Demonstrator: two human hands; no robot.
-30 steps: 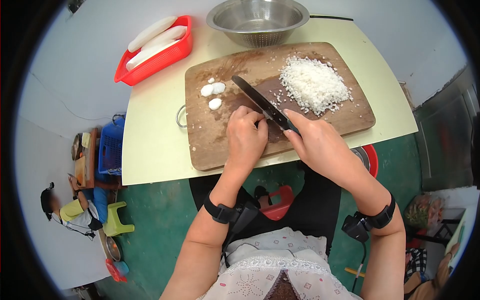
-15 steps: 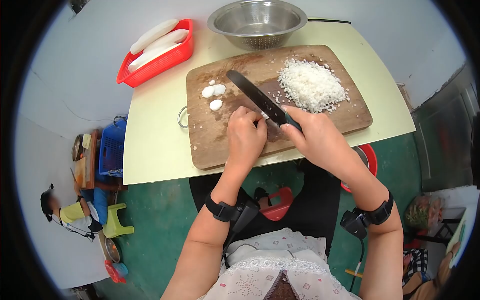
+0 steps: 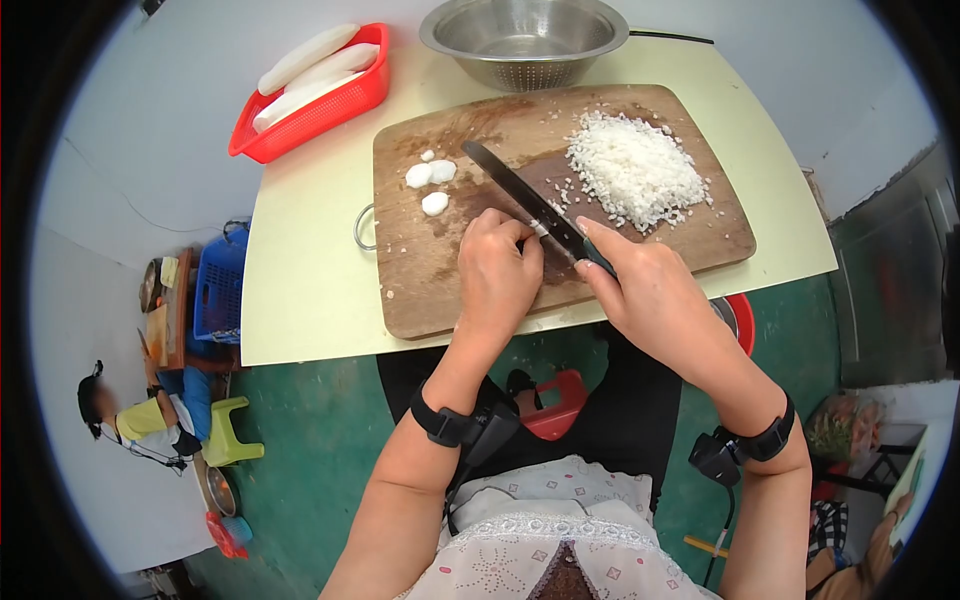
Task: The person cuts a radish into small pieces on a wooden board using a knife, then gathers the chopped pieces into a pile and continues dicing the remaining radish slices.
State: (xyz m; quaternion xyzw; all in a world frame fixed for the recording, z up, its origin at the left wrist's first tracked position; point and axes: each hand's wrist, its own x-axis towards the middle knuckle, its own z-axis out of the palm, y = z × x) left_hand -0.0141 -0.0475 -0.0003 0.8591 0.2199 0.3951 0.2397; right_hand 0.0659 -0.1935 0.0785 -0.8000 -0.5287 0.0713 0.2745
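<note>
My right hand (image 3: 650, 290) grips the dark handle of a kitchen knife (image 3: 515, 190), its long blade slanting up and left over the wooden cutting board (image 3: 430, 285). Curled at the near side of the blade, my left hand (image 3: 497, 265) is closed on a small white vegetable piece (image 3: 541, 230), mostly hidden by the fingers and the knife. A heap of finely diced white vegetable (image 3: 638, 170) lies on the board's right part. Several white end slices (image 3: 435, 204) rest at the upper left.
A red basket (image 3: 310, 125) of peeled, long white vegetables (image 3: 310, 58) stands at the back left of the table (image 3: 300, 270). Behind the board is a steel colander (image 3: 525, 45). Another person (image 3: 140, 415) sits at far left, near a blue crate (image 3: 222, 285).
The knife and my right hand have shifted slightly right. A little more of the white piece shows by my left fingertips. The whole view has moved slightly.
</note>
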